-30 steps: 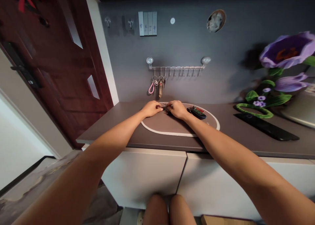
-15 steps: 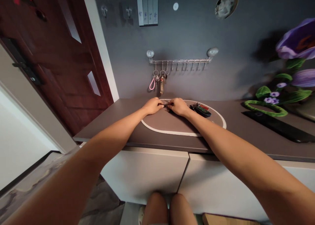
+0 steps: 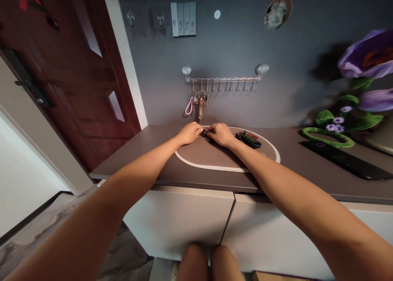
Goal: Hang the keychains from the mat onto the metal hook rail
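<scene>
Both hands meet over the far left part of an oval brown mat with a white border (image 3: 202, 165). Between their fingertips is a small dark bunch of keys (image 3: 204, 132) with thin metal bits, mostly covered by the fingers. My left hand (image 3: 189, 133) pinches it from the left, fingers closed. My right hand (image 3: 221, 134) is closed on its right side, knuckles up. Just right of the right wrist, a black fob with green markings (image 3: 251, 140) lies on the mat, beside a small red item (image 3: 253, 136) and some metal pieces.
A clear hook rail (image 3: 225, 80) on the grey wall carries several key rings at its left end, with a pink loop (image 3: 188, 107). On the counter (image 3: 123, 150), a long black object (image 3: 346, 160) lies at right near purple flowers (image 3: 365, 55). A dark red door (image 3: 70, 68) stands left.
The view has tilted slightly, so the scene sits a little lower. Between the fingers, the dark keys have turned and show more plainly. Both hands stay at the same spot.
</scene>
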Demonstrator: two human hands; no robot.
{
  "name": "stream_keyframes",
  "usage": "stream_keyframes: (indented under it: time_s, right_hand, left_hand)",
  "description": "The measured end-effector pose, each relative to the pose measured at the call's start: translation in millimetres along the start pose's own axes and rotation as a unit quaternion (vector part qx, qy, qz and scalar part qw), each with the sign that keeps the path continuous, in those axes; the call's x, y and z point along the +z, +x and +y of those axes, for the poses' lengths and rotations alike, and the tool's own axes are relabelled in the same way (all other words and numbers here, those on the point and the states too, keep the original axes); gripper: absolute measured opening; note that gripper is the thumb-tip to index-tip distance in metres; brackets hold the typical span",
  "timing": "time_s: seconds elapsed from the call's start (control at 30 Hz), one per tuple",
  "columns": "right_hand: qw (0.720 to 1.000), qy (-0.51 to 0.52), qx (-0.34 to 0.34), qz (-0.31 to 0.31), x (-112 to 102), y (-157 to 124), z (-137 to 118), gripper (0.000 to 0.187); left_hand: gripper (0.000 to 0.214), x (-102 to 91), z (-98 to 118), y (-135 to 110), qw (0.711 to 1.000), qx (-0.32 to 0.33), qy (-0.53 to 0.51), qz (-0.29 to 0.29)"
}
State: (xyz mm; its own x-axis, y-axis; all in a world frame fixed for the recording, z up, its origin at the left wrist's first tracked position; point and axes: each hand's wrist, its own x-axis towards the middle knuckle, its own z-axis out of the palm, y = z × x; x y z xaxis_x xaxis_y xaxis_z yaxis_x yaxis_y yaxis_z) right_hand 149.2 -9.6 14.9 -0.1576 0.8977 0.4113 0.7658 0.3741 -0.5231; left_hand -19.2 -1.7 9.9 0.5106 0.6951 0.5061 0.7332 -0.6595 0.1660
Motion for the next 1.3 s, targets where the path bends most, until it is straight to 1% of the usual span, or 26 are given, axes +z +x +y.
stream_keyframes:
  time_s: [0.13,0.27,0.43,0.53,0.63,0.8,0.97,1.1,1.3]
  right_hand:
    - [0.997,-0.069,-0.044,-0.014,-5.4,-4.5,-7.5,0.013]
    - [0.993,-0.093,-0.071,-0.011,-10.2,-8.9,-15.7,0.017]
    - [0.993,-0.078,-0.091,0.012,-11.1,-11.2,-20.7,0.015]
    - [0.991,-0.066,-0.113,0.025,-10.4,-12.3,-21.6,0.015]
    - [0.991,-0.049,-0.120,0.037,-9.7,-13.0,-21.8,0.014]
    - [0.992,-0.029,-0.114,0.052,-8.6,-12.5,-20.7,0.013]
    - [0.990,-0.024,-0.130,0.058,-8.2,-10.7,-18.4,0.011]
    - [0.987,-0.026,-0.146,0.068,-9.1,-9.2,-16.9,0.011]
    - [0.986,-0.004,-0.145,0.085,-10.2,-7.0,-16.2,0.010]
  left_hand:
    - [0.032,-2.9,4.7,0.8,0.999,-0.015,-0.013,0.028]
    - [0.031,-7.0,9.5,1.1,0.998,-0.029,-0.021,0.058]
    - [0.029,-9.4,11.8,1.6,0.993,-0.047,-0.028,0.102]
    - [0.028,-9.5,13.4,1.7,0.991,-0.047,-0.037,0.118]
    - [0.027,-9.9,15.5,1.4,0.990,-0.042,-0.046,0.130]
    - [0.027,-10.6,17.5,0.8,0.988,-0.030,-0.056,0.141]
    - [0.027,-11.6,18.2,0.6,0.988,-0.026,-0.053,0.144]
    - [0.028,-11.7,17.3,1.1,0.987,-0.038,-0.044,0.153]
    - [0.027,-11.2,15.3,1.3,0.982,-0.072,-0.044,0.168]
